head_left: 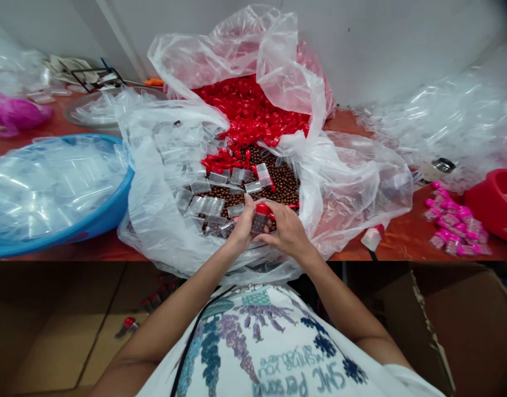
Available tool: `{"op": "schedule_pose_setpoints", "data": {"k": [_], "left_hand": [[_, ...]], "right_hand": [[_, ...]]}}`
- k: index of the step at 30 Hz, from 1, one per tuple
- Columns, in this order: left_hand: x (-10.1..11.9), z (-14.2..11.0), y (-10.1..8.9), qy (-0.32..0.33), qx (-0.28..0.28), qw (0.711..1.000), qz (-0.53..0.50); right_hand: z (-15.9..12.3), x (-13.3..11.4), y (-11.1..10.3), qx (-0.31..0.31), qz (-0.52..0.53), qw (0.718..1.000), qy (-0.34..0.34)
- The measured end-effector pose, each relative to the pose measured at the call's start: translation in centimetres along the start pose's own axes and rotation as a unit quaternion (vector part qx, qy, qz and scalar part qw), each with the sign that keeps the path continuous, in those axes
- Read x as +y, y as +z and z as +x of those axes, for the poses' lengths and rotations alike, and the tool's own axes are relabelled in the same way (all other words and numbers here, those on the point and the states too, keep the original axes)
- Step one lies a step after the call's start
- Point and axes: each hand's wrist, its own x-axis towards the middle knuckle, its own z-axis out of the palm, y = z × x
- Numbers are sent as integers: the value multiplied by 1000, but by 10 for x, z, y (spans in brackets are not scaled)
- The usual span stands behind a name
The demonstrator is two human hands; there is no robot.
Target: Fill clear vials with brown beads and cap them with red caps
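Between my two hands is a small clear plastic container with a red cap [260, 217], its body dark as if filled with brown beads. My left hand [241, 225] is closed on its left side. On the right, my right hand [287, 229] has its fingers and thumb round the container near the cap. Just beyond them, brown beads [284, 182] lie in an open clear plastic bag [154, 193]. Several clear empty containers [207, 205] rest on the beads, and a pile of red caps [253, 110] spills in from behind.
At left stands a blue basin [124, 187] of clear plastic pieces. Pink-capped containers [455, 220] and a red bowl [489, 204] sit at right, below a large clear bag [439, 121]. Cardboard boxes [58, 331] are under the table edge; one holds several red-capped containers [127, 325].
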Motion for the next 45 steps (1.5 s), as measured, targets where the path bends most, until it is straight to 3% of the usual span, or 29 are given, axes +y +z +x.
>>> {"op": "schedule_pose_setpoints", "data": {"k": [11, 15, 18, 20, 22, 25, 27, 29, 31, 34, 36, 41, 45], "left_hand": [[-12, -5, 5, 21, 57, 998, -29], [-10, -6, 1, -21, 28, 999, 12], [5, 2, -16, 4, 16, 987, 161], [20, 12, -36, 81, 39, 948, 306], [34, 22, -58, 153, 61, 866, 471], [44, 32, -81, 148, 62, 739, 655], [44, 32, -86, 125, 56, 716, 684], [40, 30, -85, 134, 48, 746, 650], [37, 26, -81, 153, 31, 800, 580], [37, 20, -73, 155, -6, 879, 451], [40, 16, -69, 132, -29, 916, 377], [52, 10, -61, 58, -74, 962, 258], [56, 5, -52, 7, -136, 966, 222]], "right_hand": [[0, 15, 13, 31, -52, 989, -135], [-4, 14, 12, 13, -28, 993, -111], [-7, 11, 10, 1, -7, 999, -53], [-10, 8, 8, -27, -1, 999, -21], [-13, 6, 7, -78, -4, 997, -15], [-13, 2, 6, -135, 3, 990, -27], [-8, 2, 8, -123, 35, 992, -16], [0, 5, 11, -80, 78, 994, 17], [9, 10, 15, -44, 118, 990, 57], [18, 18, 21, -38, 167, 982, 76], [19, 19, 23, -48, 204, 976, 59], [18, 15, 12, -5, 277, 957, 90], [16, 15, -5, -107, 252, 962, 9]]}}
